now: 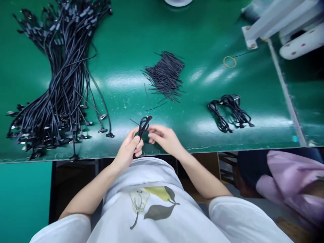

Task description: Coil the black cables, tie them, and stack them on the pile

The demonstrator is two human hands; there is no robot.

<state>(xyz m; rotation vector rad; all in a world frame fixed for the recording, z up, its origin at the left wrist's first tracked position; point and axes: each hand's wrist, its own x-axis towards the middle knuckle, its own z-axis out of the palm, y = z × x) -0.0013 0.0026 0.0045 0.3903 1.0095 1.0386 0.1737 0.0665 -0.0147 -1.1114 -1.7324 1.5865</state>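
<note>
Nearest is the person's own white shirt (157, 189), printed with fruit and leaves, just short of the green tabletop (197, 135). Above the table's near edge, the left hand (131, 145) is closed around a folded black cable (143, 127), thumb laid across it; the cable's looped upper part stands out above the grip, tilted to the right. A thin dark strand (134, 121) sticks out to the left beside the loops. The right hand (162, 137) is just right of the cable, its fingers partly curled and the fingertips close to the loops; whether it touches them or pinches anything, I cannot tell. The folded cable thus lies between the two hands, held by the left.

To the right, at the side, is another person's pink sleeve (291, 179). Farther up the table, two folded cable bundles (235, 109) lie to the right, and a large heap of loose cables (67, 77) spreads on the left. Beyond the hands, between these, is a pile of short black strips (165, 76). Farther still, a yellow ring (230, 62) lies near a pale metal frame (270, 20), and a white round object (178, 2) is cut off at the top.
</note>
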